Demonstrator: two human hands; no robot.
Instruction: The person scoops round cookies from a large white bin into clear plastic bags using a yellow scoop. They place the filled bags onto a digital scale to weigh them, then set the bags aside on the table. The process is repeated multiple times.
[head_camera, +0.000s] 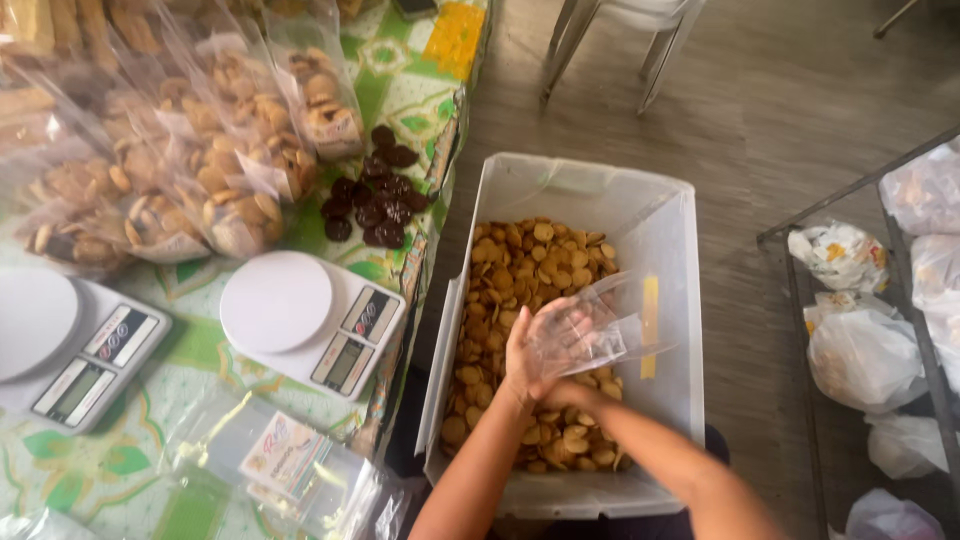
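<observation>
A clear plastic bin (660, 230) on the floor holds several small round golden cookies (515, 265). Over the bin, both hands meet on an empty clear plastic bag (590, 325). My left hand (535, 350) is raised with the palm up against the bag. My right hand (575, 392) comes in from the lower right and is mostly hidden behind the left hand and the bag.
To the left, a table with a green patterned cloth (400, 90) carries two white kitchen scales (310, 318) (70, 345), bags of packed cookies (215, 150), dark loose cookies (375, 205) and flat empty bags (280, 460). A wire rack (790, 250) with white bags stands at right. Chair legs (610, 40) are behind the bin.
</observation>
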